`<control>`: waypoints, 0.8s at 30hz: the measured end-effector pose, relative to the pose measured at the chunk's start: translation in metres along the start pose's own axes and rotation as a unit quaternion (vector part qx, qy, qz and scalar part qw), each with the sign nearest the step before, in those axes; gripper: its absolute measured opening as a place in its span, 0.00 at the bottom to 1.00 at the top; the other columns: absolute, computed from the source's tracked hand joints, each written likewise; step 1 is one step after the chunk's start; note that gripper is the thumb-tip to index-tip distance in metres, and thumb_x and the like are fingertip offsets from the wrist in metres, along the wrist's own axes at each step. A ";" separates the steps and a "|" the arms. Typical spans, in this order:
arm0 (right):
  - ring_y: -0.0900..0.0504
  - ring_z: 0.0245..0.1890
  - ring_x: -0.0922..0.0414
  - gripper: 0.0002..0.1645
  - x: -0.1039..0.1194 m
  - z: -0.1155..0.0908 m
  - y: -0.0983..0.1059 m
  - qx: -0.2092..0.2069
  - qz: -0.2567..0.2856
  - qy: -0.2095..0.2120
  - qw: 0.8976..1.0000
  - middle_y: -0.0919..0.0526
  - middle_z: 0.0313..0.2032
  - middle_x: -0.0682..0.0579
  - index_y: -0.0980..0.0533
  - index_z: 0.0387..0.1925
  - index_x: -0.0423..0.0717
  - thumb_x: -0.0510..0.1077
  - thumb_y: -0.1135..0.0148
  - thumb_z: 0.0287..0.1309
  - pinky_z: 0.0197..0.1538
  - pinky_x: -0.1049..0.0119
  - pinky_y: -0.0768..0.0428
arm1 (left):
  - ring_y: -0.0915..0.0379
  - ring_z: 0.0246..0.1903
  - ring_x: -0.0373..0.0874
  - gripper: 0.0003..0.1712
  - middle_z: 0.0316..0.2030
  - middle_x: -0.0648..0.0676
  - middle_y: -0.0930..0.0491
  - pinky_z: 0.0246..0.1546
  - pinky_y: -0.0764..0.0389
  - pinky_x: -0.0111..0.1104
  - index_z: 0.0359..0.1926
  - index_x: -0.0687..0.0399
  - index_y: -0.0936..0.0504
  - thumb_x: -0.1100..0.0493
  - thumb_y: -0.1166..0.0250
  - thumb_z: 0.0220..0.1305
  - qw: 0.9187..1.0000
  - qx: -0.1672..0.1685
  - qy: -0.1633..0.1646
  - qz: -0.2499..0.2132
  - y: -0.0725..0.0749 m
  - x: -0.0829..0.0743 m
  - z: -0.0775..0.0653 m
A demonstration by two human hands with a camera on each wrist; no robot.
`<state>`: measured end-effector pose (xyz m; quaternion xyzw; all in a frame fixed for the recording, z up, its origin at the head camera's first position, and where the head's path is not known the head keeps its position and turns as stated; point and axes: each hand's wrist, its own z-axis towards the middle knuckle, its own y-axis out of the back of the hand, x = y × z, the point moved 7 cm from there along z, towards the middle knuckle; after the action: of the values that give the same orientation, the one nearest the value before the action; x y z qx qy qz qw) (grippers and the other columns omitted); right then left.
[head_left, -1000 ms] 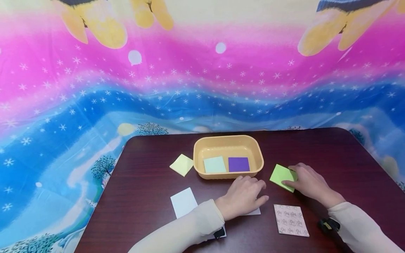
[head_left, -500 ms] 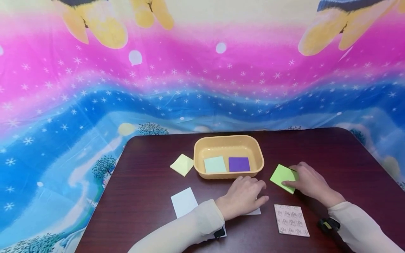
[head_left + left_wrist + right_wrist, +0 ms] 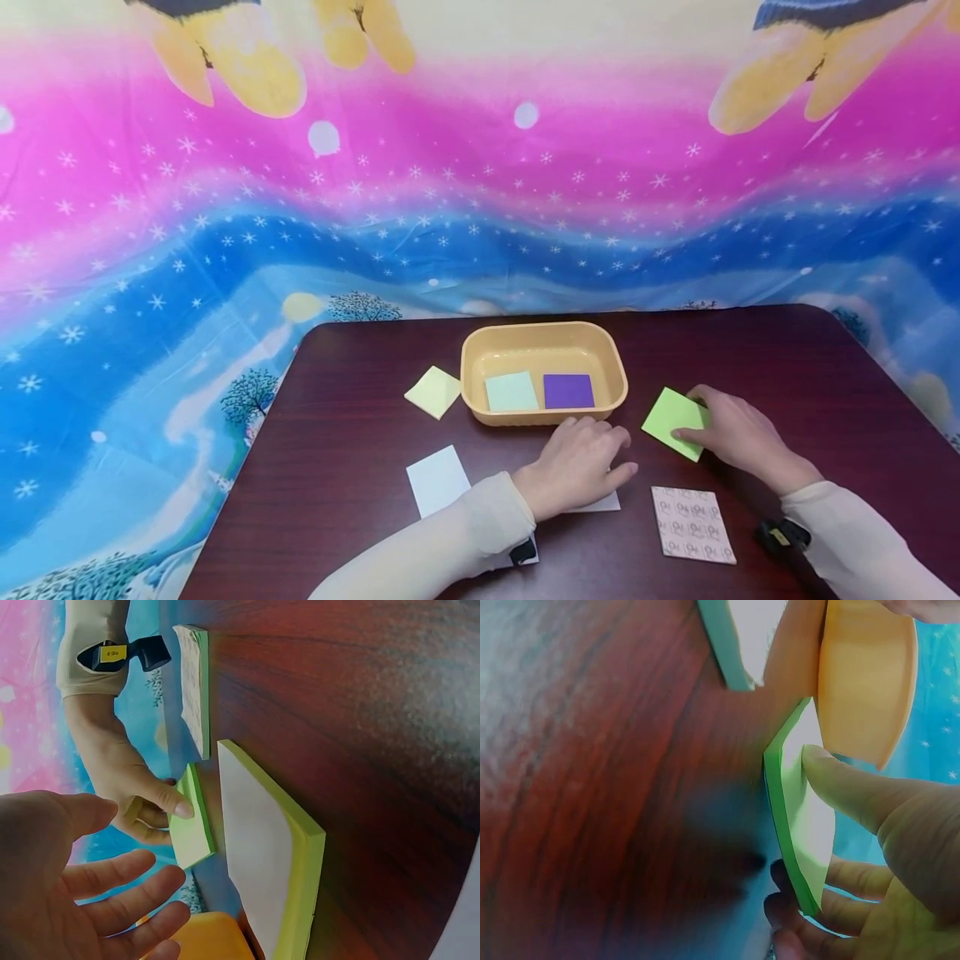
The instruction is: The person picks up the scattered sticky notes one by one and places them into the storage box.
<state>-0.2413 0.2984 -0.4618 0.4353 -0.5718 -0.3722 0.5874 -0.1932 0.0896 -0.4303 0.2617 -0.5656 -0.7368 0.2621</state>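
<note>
My right hand [image 3: 738, 432] pinches a bright green sticky note pad [image 3: 670, 423], thumb on its top face and fingers beneath its edge. In the right wrist view the green pad [image 3: 810, 817] is tilted, its far side raised from the table. The left hand [image 3: 573, 467] has its fingers spread loosely and holds nothing. Below it, partly hidden in the head view, lies a pad with a white top [image 3: 602, 503]; the left wrist view shows yellow-green edges on this pad [image 3: 262, 840]. A pad with a printed backing [image 3: 693, 525] lies nearer me, left of the right wrist.
A yellow plastic basin [image 3: 543, 333] stands at the back with a mint pad [image 3: 512, 392] and a purple pad [image 3: 568, 390] inside. A pale yellow pad [image 3: 432, 392] touches its left side. Another white-topped pad [image 3: 438, 481] lies by the left forearm, which partly covers one more.
The green pad has tilted up and shifted slightly right in the right hand's pinch. The left hand stays where it was, and the other pads and basin have not moved.
</note>
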 end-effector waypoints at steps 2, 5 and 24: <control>0.25 0.28 0.54 0.38 0.000 0.000 0.002 -0.003 -0.001 0.003 1.000 0.17 0.35 0.42 0.25 0.53 0.32 0.55 0.23 0.49 0.27 0.62 0.32 | 0.21 0.36 0.35 0.15 0.35 0.39 0.15 0.35 0.30 0.25 0.45 0.40 0.15 0.40 0.38 0.69 1.000 -0.003 -0.002 0.002 0.000 0.000 0.001; 0.23 0.28 0.54 0.30 0.000 -0.001 0.005 -0.011 0.001 0.012 1.000 0.15 0.37 0.40 0.22 0.49 0.35 0.52 0.25 0.53 0.26 0.61 0.31 | 0.21 0.36 0.35 0.15 0.35 0.39 0.15 0.35 0.29 0.25 0.45 0.40 0.14 0.40 0.39 0.69 1.000 -0.007 -0.004 0.006 -0.001 -0.001 0.001; 0.23 0.25 0.59 0.11 0.013 -0.007 0.020 -0.034 0.026 0.036 0.998 0.13 0.35 0.43 0.19 0.45 0.41 0.43 0.34 0.64 0.25 0.63 0.32 | 0.20 0.37 0.35 0.16 0.37 0.40 0.14 0.37 0.26 0.26 0.46 0.40 0.14 0.40 0.39 0.70 1.000 0.000 -0.001 0.001 -0.002 0.000 0.003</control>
<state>-0.2348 0.2937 -0.4380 0.4130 -0.5485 -0.3597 0.6318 -0.1952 0.0925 -0.4317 0.2602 -0.5665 -0.7367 0.2619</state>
